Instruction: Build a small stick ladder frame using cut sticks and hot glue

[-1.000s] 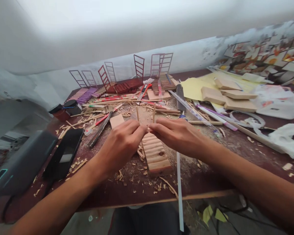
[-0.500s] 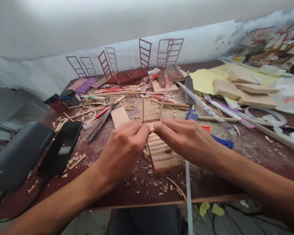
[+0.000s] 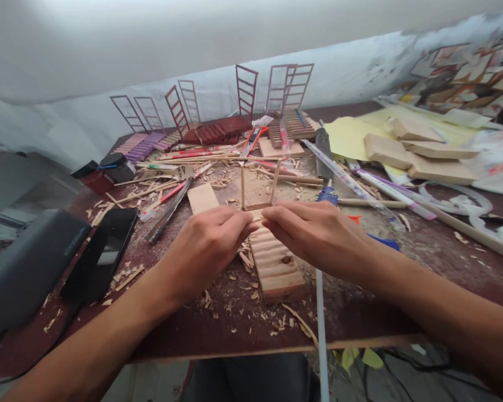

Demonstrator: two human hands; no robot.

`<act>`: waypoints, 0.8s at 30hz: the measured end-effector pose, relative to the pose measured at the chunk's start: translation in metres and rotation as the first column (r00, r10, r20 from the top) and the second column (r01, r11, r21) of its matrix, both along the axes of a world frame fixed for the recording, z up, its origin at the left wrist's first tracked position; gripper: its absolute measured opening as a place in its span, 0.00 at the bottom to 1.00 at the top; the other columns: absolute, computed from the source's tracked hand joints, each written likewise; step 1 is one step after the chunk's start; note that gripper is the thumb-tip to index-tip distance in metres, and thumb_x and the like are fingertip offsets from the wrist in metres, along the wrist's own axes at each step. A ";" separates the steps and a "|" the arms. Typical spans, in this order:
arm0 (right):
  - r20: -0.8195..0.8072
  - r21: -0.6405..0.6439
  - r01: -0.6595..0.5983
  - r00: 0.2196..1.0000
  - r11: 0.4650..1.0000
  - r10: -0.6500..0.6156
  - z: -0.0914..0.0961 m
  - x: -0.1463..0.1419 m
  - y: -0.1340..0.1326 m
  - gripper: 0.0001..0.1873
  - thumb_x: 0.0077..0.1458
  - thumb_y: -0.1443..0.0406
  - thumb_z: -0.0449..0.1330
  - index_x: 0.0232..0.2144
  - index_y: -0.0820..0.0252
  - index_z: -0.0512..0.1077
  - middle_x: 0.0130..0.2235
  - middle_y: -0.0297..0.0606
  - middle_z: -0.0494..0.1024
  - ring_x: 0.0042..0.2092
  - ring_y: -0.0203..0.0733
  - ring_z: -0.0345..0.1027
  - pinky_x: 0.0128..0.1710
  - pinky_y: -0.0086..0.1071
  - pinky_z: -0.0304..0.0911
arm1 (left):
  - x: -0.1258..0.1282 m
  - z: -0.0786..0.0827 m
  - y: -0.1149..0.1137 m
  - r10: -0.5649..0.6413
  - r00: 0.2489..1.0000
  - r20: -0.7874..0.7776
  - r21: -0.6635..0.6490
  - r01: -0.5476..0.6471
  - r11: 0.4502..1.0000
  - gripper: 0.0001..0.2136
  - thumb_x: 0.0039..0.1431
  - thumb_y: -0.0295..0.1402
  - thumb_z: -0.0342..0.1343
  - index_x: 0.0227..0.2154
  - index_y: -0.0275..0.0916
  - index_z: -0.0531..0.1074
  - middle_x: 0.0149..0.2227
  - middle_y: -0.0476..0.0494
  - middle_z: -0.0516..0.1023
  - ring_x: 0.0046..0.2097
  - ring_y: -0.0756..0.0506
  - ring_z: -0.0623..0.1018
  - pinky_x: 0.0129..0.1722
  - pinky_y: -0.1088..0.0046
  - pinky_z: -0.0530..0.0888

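A ridged wooden block (image 3: 279,262) lies on the table below my two hands. At its far end two thin sticks (image 3: 275,181) stand up, one leaning slightly right. My left hand (image 3: 216,231) is closed, its fingertips pinched on one end of a short, thin wooden stick (image 3: 257,218) that lies across the block. My right hand (image 3: 314,231) is closed on the other end, thumb and fingers pressed together. Most of the stick is hidden by my fingers. Just beyond my left hand is a flat piece of wood (image 3: 202,198).
A blue glue gun (image 3: 327,194) lies beyond my right hand. To the left are a knife-like blade (image 3: 170,212), a phone (image 3: 100,251) and paint jars (image 3: 93,176). Small ladder-backed models (image 3: 246,92) stand at the back. Wood blocks (image 3: 388,152) are stacked right; shavings litter the table.
Both hands stay pinched over the block, with the fingertips shifted slightly. The whole view has moved a little.
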State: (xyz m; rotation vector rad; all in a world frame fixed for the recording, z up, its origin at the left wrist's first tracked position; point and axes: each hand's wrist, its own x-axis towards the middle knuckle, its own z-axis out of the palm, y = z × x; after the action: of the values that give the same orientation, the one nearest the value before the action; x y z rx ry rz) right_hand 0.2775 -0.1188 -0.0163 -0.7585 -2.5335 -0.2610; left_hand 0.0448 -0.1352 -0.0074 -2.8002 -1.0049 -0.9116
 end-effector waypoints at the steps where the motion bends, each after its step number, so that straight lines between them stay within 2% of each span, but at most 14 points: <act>1: -0.013 -0.010 -0.007 1.000 1.000 0.007 -0.001 0.000 0.000 0.05 0.69 0.68 0.54 0.37 0.59 0.68 0.31 0.32 0.70 0.29 0.36 0.59 0.29 0.32 0.49 | -0.001 0.000 0.001 -0.015 1.000 0.005 -0.007 0.015 1.000 0.07 0.71 0.30 0.53 0.38 0.33 0.73 0.33 0.45 0.78 0.34 0.47 0.76 0.35 0.72 0.69; 5: -0.059 -0.122 -0.108 0.993 0.987 0.102 0.002 0.000 0.003 0.09 0.71 0.67 0.51 0.37 0.60 0.69 0.30 0.32 0.70 0.28 0.35 0.57 0.28 0.31 0.50 | -0.004 -0.001 0.004 -0.095 0.995 0.017 -0.045 0.095 0.994 0.06 0.71 0.27 0.52 0.38 0.34 0.72 0.34 0.44 0.78 0.36 0.48 0.77 0.37 0.73 0.70; 8: -0.196 -0.282 -0.256 0.959 0.924 0.206 0.008 0.000 0.006 0.11 0.72 0.66 0.51 0.37 0.61 0.70 0.29 0.32 0.70 0.28 0.32 0.58 0.29 0.28 0.53 | -0.007 0.000 0.007 -0.172 0.983 0.070 -0.095 0.178 0.979 0.05 0.71 0.27 0.52 0.38 0.35 0.72 0.34 0.45 0.78 0.36 0.49 0.76 0.36 0.75 0.70; 10: -0.266 -0.356 -0.313 0.937 0.881 0.226 0.012 0.000 0.008 0.11 0.72 0.65 0.52 0.38 0.62 0.71 0.28 0.31 0.70 0.28 0.31 0.59 0.30 0.27 0.55 | -0.009 0.000 0.008 -0.199 0.974 0.104 -0.123 0.211 0.970 0.04 0.71 0.28 0.53 0.39 0.35 0.72 0.33 0.46 0.77 0.35 0.51 0.75 0.36 0.77 0.69; 14: -0.307 -0.442 -0.365 0.920 0.820 0.244 0.018 0.003 0.009 0.11 0.71 0.66 0.54 0.37 0.63 0.73 0.26 0.30 0.69 0.28 0.30 0.59 0.30 0.25 0.55 | -0.010 0.000 0.009 -0.240 0.961 0.135 -0.173 0.261 0.950 0.04 0.71 0.29 0.54 0.40 0.35 0.73 0.33 0.47 0.76 0.34 0.52 0.74 0.36 0.78 0.68; 19: -0.363 -0.516 -0.438 0.890 0.736 0.275 0.022 0.004 0.009 0.13 0.71 0.67 0.55 0.34 0.64 0.74 0.25 0.28 0.66 0.27 0.28 0.57 0.27 0.25 0.52 | -0.009 0.001 0.010 -0.278 0.946 0.164 -0.234 0.311 0.921 0.07 0.71 0.29 0.53 0.37 0.35 0.74 0.29 0.48 0.73 0.29 0.53 0.70 0.31 0.77 0.65; 24: -0.354 -0.604 -0.435 0.897 0.667 0.264 0.025 0.005 0.009 0.15 0.71 0.64 0.54 0.32 0.64 0.73 0.24 0.27 0.62 0.27 0.29 0.54 0.27 0.27 0.50 | -0.009 0.002 0.011 -0.319 0.928 0.192 -0.243 0.360 0.901 0.09 0.71 0.30 0.53 0.34 0.34 0.74 0.26 0.50 0.70 0.27 0.54 0.66 0.28 0.76 0.62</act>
State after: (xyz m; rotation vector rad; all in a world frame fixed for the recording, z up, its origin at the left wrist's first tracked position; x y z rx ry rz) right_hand 0.2822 -0.1094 0.0088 -0.4626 -2.4482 0.8876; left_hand 0.0355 -0.1237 -0.0052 -3.2588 -0.7097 -1.1050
